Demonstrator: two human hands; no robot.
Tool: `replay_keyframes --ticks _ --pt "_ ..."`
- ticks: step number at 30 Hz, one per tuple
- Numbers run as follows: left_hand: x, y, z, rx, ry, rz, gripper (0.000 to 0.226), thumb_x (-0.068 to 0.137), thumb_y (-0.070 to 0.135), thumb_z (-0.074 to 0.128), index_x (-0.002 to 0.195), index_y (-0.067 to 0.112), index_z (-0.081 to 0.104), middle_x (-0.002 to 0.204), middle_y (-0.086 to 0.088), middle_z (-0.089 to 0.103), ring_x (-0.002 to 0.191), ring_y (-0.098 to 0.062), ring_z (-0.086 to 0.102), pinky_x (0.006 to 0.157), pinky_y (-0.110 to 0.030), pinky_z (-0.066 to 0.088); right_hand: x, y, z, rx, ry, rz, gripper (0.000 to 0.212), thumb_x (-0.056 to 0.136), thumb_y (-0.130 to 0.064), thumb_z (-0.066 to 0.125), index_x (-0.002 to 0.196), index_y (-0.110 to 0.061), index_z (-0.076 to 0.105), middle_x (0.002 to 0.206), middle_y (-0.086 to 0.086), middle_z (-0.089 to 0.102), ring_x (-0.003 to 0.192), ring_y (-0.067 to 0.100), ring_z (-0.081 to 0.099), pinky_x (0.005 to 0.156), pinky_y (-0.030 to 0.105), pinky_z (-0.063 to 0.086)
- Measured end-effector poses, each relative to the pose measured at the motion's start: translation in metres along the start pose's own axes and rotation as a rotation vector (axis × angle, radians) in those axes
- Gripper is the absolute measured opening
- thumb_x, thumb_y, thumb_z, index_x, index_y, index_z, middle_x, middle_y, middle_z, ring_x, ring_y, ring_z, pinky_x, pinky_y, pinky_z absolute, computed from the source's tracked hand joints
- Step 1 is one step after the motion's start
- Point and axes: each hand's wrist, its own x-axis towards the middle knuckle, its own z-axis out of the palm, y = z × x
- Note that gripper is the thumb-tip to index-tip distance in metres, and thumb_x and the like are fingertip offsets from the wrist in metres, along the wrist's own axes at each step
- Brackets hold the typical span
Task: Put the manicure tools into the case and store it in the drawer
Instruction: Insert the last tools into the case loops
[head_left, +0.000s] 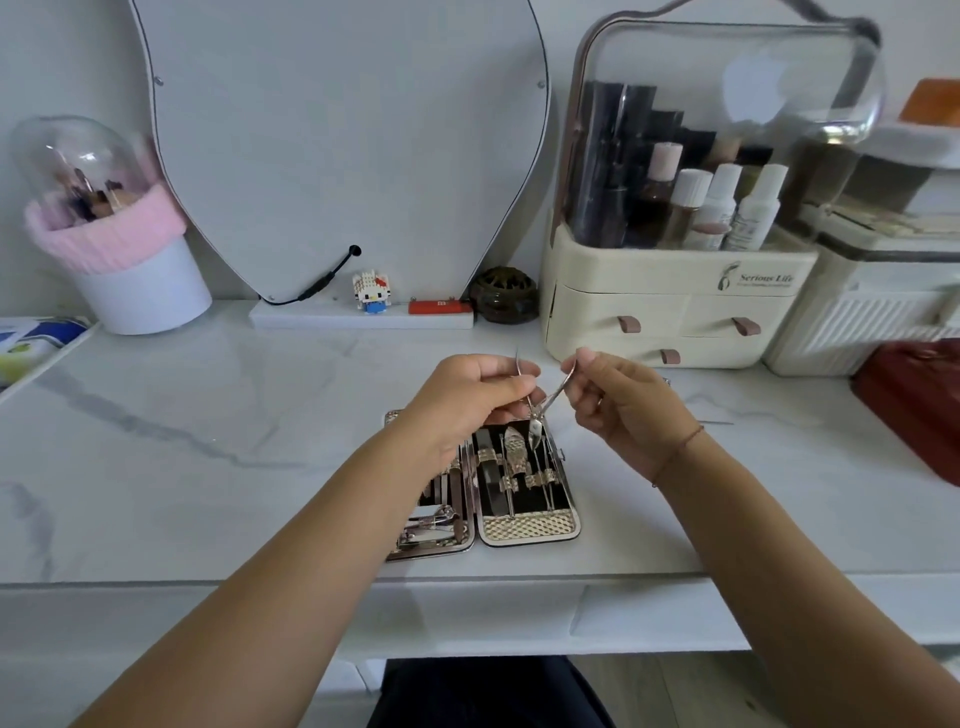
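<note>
Above the open case (527, 527) near the desk's (208, 467) front edge, left hand (467, 400) and right hand (623, 408) each pinch one handle of the nipper (535, 422); its tip points down at the case's right half.

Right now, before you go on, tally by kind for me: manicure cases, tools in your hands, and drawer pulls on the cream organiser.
Open manicure case: 1
Metal nipper, pinched by left hand and right hand: 1
Brown drawer pulls on the cream organiser: 3
Total: 5
</note>
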Motion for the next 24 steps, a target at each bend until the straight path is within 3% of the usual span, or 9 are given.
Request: replay_keyframes --ticks 4,11,15,18,24 --pt "0.001 -0.006 0.009 0.059 0.05 0.009 0.013 0.087 0.008 0.063 0.099 0.013 0.068 0.079 0.0 0.073 0.056 0.0 0.06 0.057 -0.012 0.048 0.001 0.007 -0.005 -0.063 0.042 0.001 0.023 0.093 -0.024 0.05 0.082 -0.008 0.062 0.054 0.001 0.05 0.041 0.007 0.035 0.041 0.014 0.029" --pt "0.003 -0.01 0.009 0.037 0.039 0.005 0.016 0.087 0.014 0.065 0.103 0.01 0.069 0.081 -0.002 0.074 0.063 -0.004 0.065 0.062 -0.014 0.051 0.003 0.012 -0.008 -0.22 0.05 -0.033 0.023 0.094 -0.018 0.049 0.077 -0.009 0.063 0.055 0.0 0.046 0.046 0.008 0.033 0.044 0.014 0.031" --pt "0.004 -0.012 -0.005 0.591 0.061 0.188 0.023 0.092 0.032 0.057 0.109 0.021 0.069 0.095 0.013 0.067 0.083 0.0 0.06 0.074 -0.016 0.044 0.004 0.014 -0.012 -0.138 0.09 -0.005 0.026 0.097 -0.018 0.046 0.075 -0.011 0.058 0.055 -0.001 0.045 0.045 0.007 0.031 0.042 0.013 0.029" --pt "0.006 -0.021 -0.016 0.907 -0.004 0.202 0.029 0.085 0.041 0.063 0.11 0.027 0.067 0.103 0.008 0.057 0.104 -0.013 0.048 0.088 -0.031 0.04 0.006 0.013 -0.018 -0.054 0.157 -0.004 0.026 0.097 -0.018 0.045 0.076 -0.011 0.057 0.056 0.0 0.041 0.043 0.006 0.03 0.041 0.013 0.025" --pt "0.005 -0.025 -0.016 0.936 -0.086 0.201 0.033 0.074 0.048 0.072 0.101 0.032 0.064 0.105 0.01 0.046 0.113 -0.014 0.037 0.098 -0.038 0.033 0.006 0.014 -0.02 -0.017 0.16 -0.004 0.026 0.097 -0.019 0.044 0.076 -0.011 0.056 0.058 0.001 0.04 0.043 0.005 0.03 0.041 0.013 0.024"
